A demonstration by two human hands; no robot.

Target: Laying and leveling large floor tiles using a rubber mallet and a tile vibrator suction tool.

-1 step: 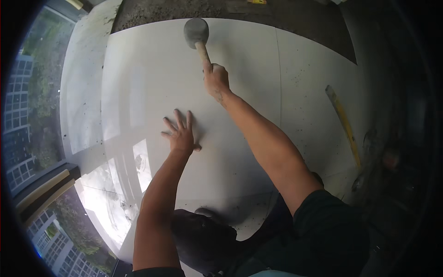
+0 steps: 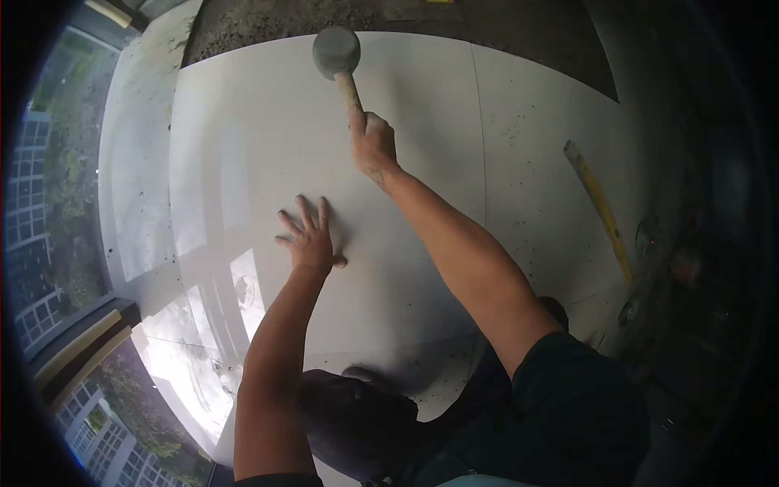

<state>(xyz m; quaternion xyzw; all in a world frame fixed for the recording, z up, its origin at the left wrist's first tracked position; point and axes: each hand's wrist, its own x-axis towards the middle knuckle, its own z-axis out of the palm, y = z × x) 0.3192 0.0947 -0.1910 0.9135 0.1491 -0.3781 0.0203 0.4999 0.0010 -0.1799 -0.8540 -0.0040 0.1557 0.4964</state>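
My right hand (image 2: 374,143) is wrapped round the wooden handle of a rubber mallet (image 2: 336,53). The mallet's dark grey head is over the far edge of a large, glossy, pale floor tile (image 2: 414,178); whether it touches the tile, I cannot tell. Nearer to me and further left, my left hand (image 2: 311,243) rests on the same tile with its fingers spread. Nothing is in that hand. Dark smudges show on its fingertips.
Bare dark soil or mortar (image 2: 276,28) lies beyond the tile's far edge. A yellow level or straightedge (image 2: 600,207) lies on the adjoining tile (image 2: 523,162) to the right. Glass panes (image 2: 69,154) stand along the left. My dark-clothed knee (image 2: 357,414) is at the near edge.
The whole scene has shifted slightly left in the picture. Both hands and the mallet keep nearly the same pose.
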